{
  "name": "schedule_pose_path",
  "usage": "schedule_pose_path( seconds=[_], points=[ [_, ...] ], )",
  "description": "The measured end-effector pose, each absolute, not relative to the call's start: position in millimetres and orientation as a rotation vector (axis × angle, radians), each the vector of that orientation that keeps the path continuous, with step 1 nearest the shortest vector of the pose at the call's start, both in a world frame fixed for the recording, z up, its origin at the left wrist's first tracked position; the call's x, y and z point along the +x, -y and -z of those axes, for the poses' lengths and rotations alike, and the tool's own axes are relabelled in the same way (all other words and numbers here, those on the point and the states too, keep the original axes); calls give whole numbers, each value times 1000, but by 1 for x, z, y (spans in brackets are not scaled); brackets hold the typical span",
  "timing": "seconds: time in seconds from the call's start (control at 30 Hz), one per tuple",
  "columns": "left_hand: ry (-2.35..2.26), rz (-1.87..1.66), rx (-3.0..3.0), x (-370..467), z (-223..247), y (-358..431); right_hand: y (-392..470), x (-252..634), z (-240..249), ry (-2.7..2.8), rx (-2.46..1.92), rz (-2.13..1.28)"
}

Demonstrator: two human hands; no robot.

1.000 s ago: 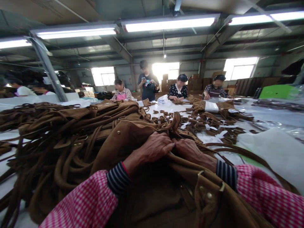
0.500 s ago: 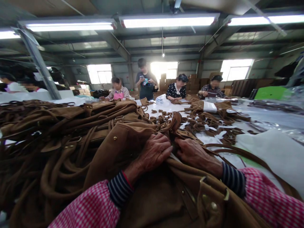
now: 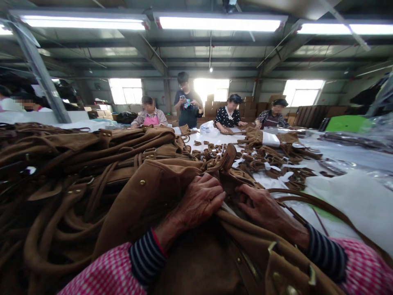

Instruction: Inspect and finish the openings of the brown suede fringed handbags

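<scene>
A large brown bag with brass studs and metal fittings lies directly before me, its mouth gaping between my hands. My left hand is closed on the bag's edge, knuckles up and fingertips bent inward. Across the opening, my right hand has loosely bent fingers, a little apart, by the bag's inner side; I see nothing in them. Something pale shows inside the mouth between the hands. A brown strap end sticks up just beyond my left hand.
More brown bags with looped handles pile up on the left. Small strap pieces and white scraps litter the white table. Clear plastic lies right. Several people are across the table, one standing with a phone.
My right hand has shifted right, away from my left hand, and its fingers have loosened. My left hand stays on the bag's edge. The view has tilted slightly.
</scene>
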State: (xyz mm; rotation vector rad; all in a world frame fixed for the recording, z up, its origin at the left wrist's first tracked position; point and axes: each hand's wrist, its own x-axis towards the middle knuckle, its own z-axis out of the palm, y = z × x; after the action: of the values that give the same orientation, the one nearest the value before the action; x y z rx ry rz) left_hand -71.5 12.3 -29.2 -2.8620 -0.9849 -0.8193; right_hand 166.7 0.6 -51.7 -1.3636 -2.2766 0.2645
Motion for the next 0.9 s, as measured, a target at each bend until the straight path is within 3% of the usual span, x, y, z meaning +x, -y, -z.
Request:
schedule_pose_path(
  seconds=[0.23, 0.5, 0.7, 0.9],
  points=[
    [968, 838, -2914, -73, 28, -12, -4, 123, 31, 2634, -1576, 107],
    [1002, 877, -2933, -74, 26, -13, -13, 118, 41, 2728, -1381, 339],
    [1026, 816, -2930, -72, 25, -13, -12, 124, 26, 2785, -1297, 293],
    [1027, 675, -2910, -68, 23, -11, -18, 136, 3, 2723, -1373, 8]
  ],
)
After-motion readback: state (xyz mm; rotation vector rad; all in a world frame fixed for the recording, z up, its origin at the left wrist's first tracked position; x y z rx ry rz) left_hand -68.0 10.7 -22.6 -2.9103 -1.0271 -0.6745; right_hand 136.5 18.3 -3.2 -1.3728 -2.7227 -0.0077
